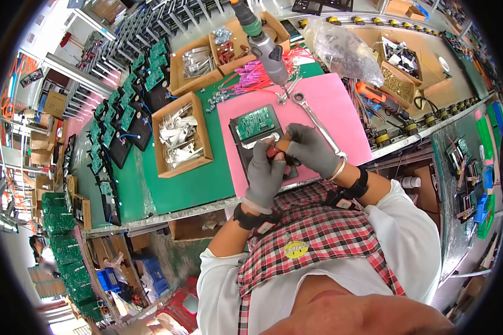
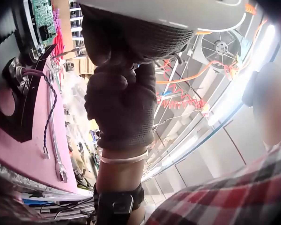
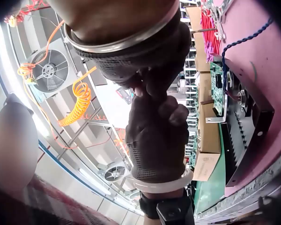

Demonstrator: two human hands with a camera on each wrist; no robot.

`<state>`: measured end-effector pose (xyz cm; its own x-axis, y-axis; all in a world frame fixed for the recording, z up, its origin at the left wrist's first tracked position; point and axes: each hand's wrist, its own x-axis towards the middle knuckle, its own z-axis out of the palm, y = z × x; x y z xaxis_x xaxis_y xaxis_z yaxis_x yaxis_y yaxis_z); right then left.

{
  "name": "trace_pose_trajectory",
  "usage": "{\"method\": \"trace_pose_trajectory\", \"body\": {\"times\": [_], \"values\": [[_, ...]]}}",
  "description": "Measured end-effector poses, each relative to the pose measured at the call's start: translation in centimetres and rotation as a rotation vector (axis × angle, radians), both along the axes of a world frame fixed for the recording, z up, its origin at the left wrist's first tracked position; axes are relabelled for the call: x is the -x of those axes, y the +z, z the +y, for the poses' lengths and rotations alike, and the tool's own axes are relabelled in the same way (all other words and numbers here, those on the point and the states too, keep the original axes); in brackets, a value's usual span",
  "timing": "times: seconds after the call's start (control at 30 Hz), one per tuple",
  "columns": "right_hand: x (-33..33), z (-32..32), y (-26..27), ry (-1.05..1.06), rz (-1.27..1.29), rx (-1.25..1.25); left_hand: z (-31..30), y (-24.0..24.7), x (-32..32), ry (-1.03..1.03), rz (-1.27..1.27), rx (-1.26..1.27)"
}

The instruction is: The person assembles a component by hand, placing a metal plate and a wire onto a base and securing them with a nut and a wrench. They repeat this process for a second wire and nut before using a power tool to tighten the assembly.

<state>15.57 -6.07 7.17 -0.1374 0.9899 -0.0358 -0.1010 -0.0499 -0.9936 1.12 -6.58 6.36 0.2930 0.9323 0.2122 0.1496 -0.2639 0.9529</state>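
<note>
In the head view my left hand (image 1: 264, 174) and right hand (image 1: 314, 149), both in grey gloves with bare fingertips, meet over the work spot. Between their fingertips is a small dark red part (image 1: 272, 151), pinched and mostly hidden. Just beneath lies a black metal panel (image 1: 236, 146) carrying a green circuit board (image 1: 255, 123). From the right wrist, the panel (image 3: 246, 129) shows round metal fittings (image 3: 242, 97) and a twisted dark blue wire (image 3: 246, 37). In the left wrist view, the right hand (image 2: 122, 103) has curled fingers against the left.
A combination wrench (image 1: 318, 124) lies on the pink mat (image 1: 341, 103) beside my right hand. Above the mat hangs a power screwdriver (image 1: 269, 56). Cardboard boxes hold white brackets (image 1: 179, 134) and red parts (image 1: 226, 53). Black panels with boards (image 1: 120, 120) line the left side.
</note>
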Motion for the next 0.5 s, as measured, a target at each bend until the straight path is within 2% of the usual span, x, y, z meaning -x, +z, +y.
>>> {"method": "trace_pose_trajectory", "body": {"times": [0.1,0.23,0.27,0.4,0.5], "values": [[0.3,-0.5,0.8,0.021,0.029,0.066,-0.6,-1.3,-0.2,0.029,-0.067,0.001],[0.4,-0.3,0.1,-0.107,-0.349,-0.259,-0.3,-3.4,-0.5,-0.019,-0.024,-0.143],[0.5,-0.3,0.5,-0.131,-0.426,-0.296,-0.5,-3.2,-0.8,0.008,-0.026,-0.066],[0.3,0.2,0.0,-0.182,-0.756,-0.576,-0.9,-0.4,-1.0,-0.073,-0.369,0.418],[0.4,0.3,0.7,-0.132,-0.873,-0.519,-0.7,0.6,-0.8,-0.132,-0.511,0.631]]}}
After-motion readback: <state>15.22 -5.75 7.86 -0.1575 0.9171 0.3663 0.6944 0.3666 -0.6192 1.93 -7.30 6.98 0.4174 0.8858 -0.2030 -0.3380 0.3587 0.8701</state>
